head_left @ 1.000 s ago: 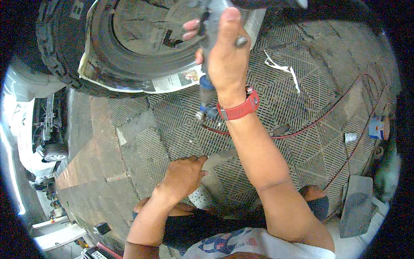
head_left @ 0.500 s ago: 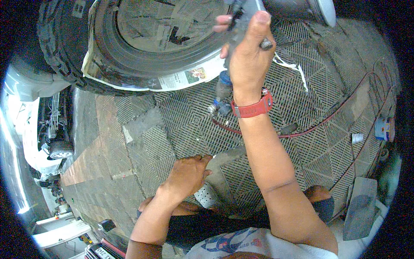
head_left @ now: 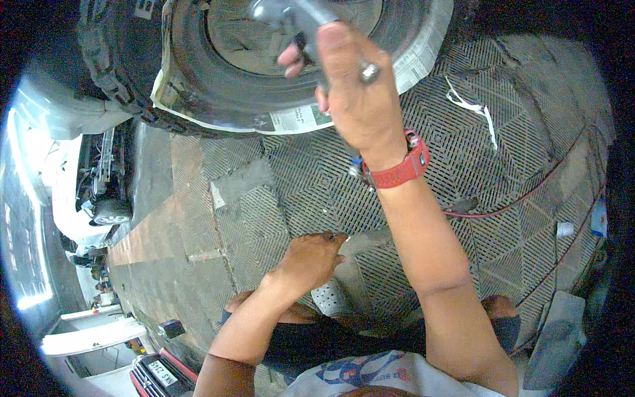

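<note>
tool of grey metal, pistol-shaped (head_left: 307, 14), in the right hand (head_left: 360, 99); from my remote seat it shows across the black, round rubber tyre (head_left: 218, 96), above that tyre's lower edge. its upper end is blurred; i cannot tell whether it touches anything.

right fingers: wrapped round the handle, thumb laid along the back; a silver metal knob (head_left: 369, 72) juts out by the thumb's base.

left hand (head_left: 307, 261): fingers curled, over the grey ribbed floor (head_left: 251, 228), well apart from the tool. i cannot tell whether anything small is pinched at the tips.

handling (my judgement): tool probably rigid, moderately heavy, likely top-heavy; smooth metal could slip if oily. i would grip the handle high, palm clear of the silver knob. a blue-banded fitting (head_left: 357, 164) shows beside the wrist, and a thin red rubber hose (head_left: 522, 202) curves toward the floor's right edge; if joined, which i cannot see, expect drag. thin printed newsprint (head_left: 291, 120) along the tyre's lower edge: light, limp, easily torn.
</note>
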{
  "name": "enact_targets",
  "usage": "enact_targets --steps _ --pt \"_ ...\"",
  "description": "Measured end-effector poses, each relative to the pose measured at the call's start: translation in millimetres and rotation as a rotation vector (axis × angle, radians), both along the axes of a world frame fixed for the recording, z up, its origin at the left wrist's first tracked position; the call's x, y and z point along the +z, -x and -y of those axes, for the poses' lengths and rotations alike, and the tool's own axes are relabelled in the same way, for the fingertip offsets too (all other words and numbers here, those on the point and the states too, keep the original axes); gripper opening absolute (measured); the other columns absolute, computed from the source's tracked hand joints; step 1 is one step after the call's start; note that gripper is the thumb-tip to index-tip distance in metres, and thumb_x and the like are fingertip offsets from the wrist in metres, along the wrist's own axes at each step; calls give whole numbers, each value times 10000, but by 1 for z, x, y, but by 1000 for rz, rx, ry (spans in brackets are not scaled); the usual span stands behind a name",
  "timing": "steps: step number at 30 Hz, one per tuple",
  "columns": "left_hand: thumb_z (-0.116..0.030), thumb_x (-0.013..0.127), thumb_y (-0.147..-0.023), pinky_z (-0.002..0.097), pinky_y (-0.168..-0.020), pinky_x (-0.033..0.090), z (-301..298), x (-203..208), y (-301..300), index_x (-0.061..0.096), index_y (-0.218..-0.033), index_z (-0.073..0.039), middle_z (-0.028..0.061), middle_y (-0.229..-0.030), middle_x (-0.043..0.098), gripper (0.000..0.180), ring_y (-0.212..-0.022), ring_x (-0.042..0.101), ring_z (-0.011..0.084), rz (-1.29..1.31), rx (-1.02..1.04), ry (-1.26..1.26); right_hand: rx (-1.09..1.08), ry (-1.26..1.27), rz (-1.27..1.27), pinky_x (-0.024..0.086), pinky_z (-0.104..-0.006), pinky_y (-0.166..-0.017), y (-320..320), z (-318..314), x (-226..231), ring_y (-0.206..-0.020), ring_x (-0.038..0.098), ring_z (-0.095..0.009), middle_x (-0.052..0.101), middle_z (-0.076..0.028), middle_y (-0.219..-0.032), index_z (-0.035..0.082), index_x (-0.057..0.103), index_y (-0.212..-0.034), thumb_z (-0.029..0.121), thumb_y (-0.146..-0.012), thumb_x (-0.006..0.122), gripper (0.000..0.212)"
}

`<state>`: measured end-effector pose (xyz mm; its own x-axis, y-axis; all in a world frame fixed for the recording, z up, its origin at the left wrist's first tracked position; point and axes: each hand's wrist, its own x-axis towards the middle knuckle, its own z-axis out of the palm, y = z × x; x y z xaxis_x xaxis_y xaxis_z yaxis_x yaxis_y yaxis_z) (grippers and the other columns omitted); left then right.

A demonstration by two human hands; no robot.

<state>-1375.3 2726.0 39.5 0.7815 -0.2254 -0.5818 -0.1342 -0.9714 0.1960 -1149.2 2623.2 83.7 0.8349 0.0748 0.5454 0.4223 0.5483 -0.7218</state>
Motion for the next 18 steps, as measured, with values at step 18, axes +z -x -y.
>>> enact_targets --steps 18 --pt "-303 727 -1000 545 -830 628 -2 -1 2 608 -1433 -86 212 -1080 779 499 -996 766 414 -15 7 -2 -86 -31 2 545 -250 -650 -1 -6 -3 -770 706 -111 778 -74 -917 -1 664 -1425 465 -1145 522 562"
